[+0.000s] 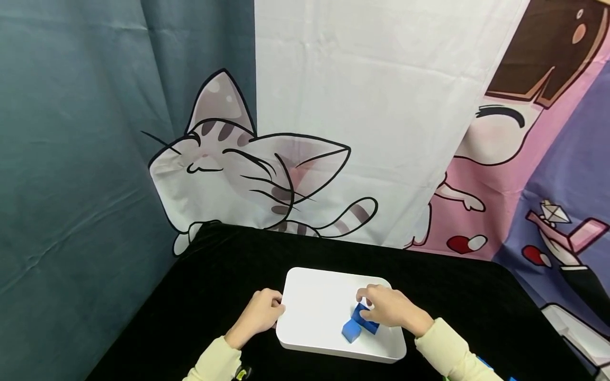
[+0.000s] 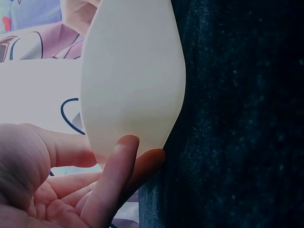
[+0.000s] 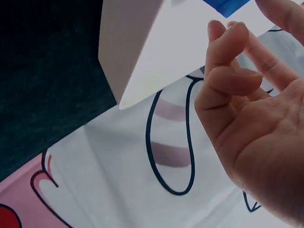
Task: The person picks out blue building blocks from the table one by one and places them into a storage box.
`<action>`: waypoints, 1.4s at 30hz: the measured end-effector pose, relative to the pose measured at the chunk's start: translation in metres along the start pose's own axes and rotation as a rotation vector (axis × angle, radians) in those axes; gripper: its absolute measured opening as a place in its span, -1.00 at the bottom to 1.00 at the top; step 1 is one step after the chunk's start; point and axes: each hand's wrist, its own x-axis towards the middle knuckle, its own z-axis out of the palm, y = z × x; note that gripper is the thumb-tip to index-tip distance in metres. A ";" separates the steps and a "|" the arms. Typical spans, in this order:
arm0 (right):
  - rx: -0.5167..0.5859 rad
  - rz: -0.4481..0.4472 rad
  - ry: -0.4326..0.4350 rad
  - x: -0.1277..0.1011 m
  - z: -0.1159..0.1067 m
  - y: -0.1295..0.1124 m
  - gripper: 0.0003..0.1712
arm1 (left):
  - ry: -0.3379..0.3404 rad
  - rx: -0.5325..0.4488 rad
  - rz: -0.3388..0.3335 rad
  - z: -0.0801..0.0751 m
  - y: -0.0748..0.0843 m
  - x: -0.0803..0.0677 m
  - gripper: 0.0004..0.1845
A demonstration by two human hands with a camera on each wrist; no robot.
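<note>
Left hand: the left hand (image 1: 257, 316) rests at the left rim of the white tray (image 1: 312, 301), fingertips (image 2: 124, 145) touching its edge, fingers fairly straight.
Right hand: the right hand (image 1: 388, 307) is curled over the blue blocks (image 1: 360, 321), apparently pinching the upper one.
Blocks: inside the tray, right of centre, touching each other.
Progress: judged as mid-placement; the blocks are in the tray, the grip not yet let go.
Worktop: black cloth worktop (image 1: 200, 286) under the tray.
</note>
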 end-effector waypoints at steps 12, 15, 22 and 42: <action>-0.010 0.148 0.133 -0.027 -0.020 0.032 -0.72 | -0.011 -0.010 -0.006 -0.001 0.000 0.001 -0.86; -0.031 0.179 0.153 -0.038 -0.028 0.046 -0.73 | -0.013 -0.010 -0.012 -0.001 0.000 0.001 -0.86; 0.019 0.260 0.091 -0.066 -0.033 0.077 -0.73 | -0.012 -0.004 -0.009 -0.003 -0.001 0.001 -0.88; 0.219 0.282 -0.021 -0.134 -0.014 0.151 -0.74 | -0.023 -0.024 -0.021 -0.004 -0.003 0.001 -0.87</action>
